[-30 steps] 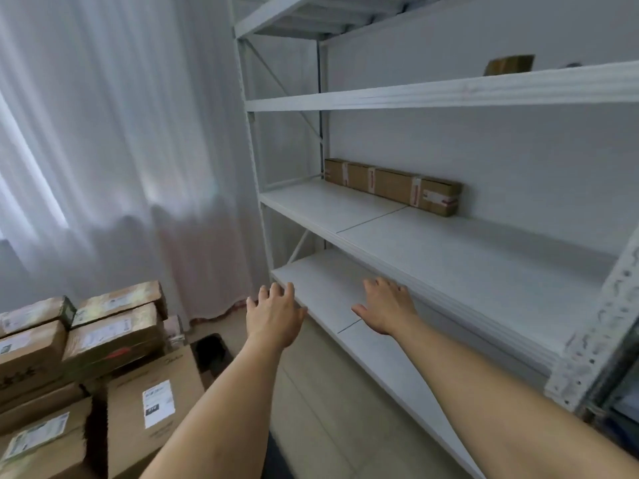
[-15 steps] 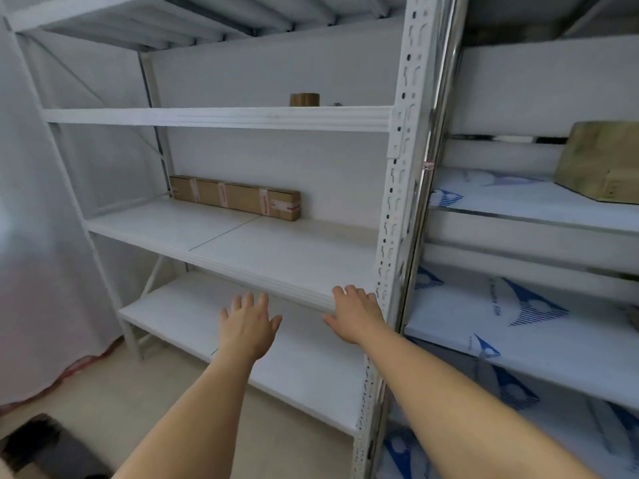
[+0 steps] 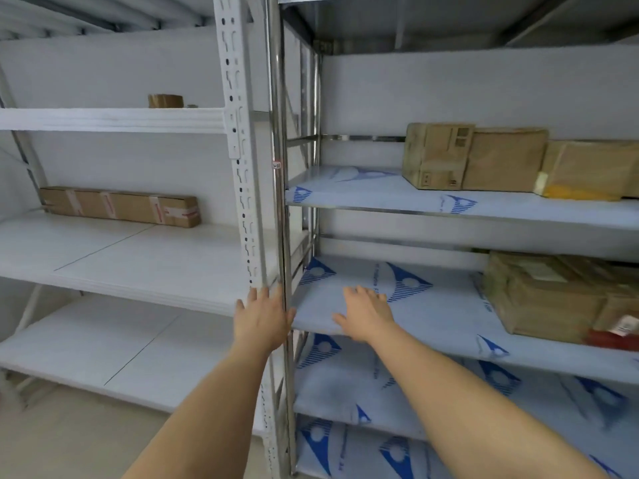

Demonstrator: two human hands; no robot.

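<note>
My left hand (image 3: 261, 318) is stretched forward with straight fingers, in front of the white perforated upright (image 3: 242, 160) between two shelving units. My right hand (image 3: 364, 314) reaches out flat, palm down, over the front of a metal shelf covered in blue-printed film (image 3: 432, 316). Neither hand holds anything. A long brown carton (image 3: 121, 205) lies at the back of the white middle shelf (image 3: 138, 261) on the left.
Brown cardboard boxes (image 3: 477, 157) stand on the upper right shelf, and more boxes (image 3: 553, 295) fill the right end of the shelf my right hand is over. A small brown box (image 3: 165, 100) sits on the top left shelf. Lower shelves continue below.
My view has swung right, from the curtain and stacked cartons to the white rack and then the film-covered metal rack. Both hands stayed outstretched and open and now sit at the racks' junction.
</note>
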